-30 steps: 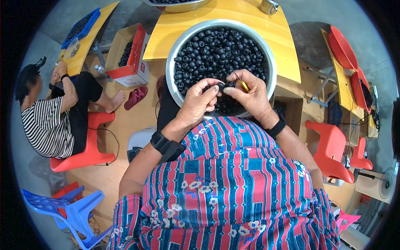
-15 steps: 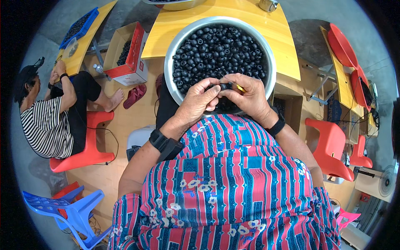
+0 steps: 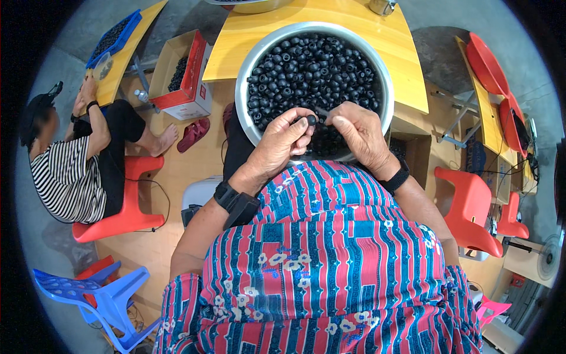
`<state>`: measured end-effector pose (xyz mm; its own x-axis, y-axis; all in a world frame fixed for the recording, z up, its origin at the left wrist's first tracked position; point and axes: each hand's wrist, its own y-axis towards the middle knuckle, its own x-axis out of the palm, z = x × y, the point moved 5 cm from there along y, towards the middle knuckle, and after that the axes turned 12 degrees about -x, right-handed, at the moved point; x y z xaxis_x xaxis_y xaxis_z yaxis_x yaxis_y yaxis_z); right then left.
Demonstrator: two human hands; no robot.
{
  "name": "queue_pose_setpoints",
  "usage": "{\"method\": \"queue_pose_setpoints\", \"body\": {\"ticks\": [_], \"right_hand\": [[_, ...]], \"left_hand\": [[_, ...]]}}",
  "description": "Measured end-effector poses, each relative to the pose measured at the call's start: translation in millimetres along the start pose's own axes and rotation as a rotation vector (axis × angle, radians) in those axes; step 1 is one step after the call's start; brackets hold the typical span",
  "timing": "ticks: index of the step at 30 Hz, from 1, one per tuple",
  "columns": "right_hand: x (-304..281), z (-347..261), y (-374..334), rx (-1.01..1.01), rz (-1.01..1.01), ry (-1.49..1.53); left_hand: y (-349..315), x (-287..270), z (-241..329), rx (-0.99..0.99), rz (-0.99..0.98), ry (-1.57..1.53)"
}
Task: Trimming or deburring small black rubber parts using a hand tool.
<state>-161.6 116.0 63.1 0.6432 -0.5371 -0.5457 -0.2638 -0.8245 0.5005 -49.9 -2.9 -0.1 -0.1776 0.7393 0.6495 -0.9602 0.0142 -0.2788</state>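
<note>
Over the near part of a wide metal basin (image 3: 388, 79), both my hands are raised. Many small round black pieces (image 3: 312, 71) with holes in them fill the basin. My left hand (image 3: 277, 141) pinches one black round piece (image 3: 311, 120) between thumb and forefinger. Just to its right, my right hand (image 3: 362, 137) is closed round a slim tool (image 3: 322, 111); only a thin greyish end pokes out toward the piece. The rest of the tool is hidden by the fingers.
A yellow table (image 3: 407, 59) lies beyond the basin, with a metal cup (image 3: 382, 7) on it. At left, another person (image 3: 68, 159) sits on a red stool (image 3: 127, 206) near an open carton (image 3: 183, 76). Another red stool (image 3: 466, 206) stands at right.
My right hand has drawn a little to the right, away from my left, and turned. The yellow part of the tool no longer shows. The black piece is now in plainer view.
</note>
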Motion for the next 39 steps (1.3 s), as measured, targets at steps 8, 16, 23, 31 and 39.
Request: {"method": "queue_pose_setpoints", "body": {"ticks": [8,16,23,31,39], "right_hand": [[5,-12,2,-0.11,-0.078,-0.238],[5,-14,2,-0.122,-0.083,-0.294],[6,-15,3,-0.161,-0.078,-0.341],[8,-5,2,-0.083,-0.056,-0.324],[8,7,4,0.114,0.041,-0.133]], "left_hand": [[-1,-2,0,0.014,-0.012,-0.029],[0,0,0,0.012,-0.005,-0.032],[0,-2,-1,0.018,-0.002,-0.029],[0,-5,-1,-0.004,-0.051,-0.014],[-2,-2,2,0.003,0.006,-0.043]]}}
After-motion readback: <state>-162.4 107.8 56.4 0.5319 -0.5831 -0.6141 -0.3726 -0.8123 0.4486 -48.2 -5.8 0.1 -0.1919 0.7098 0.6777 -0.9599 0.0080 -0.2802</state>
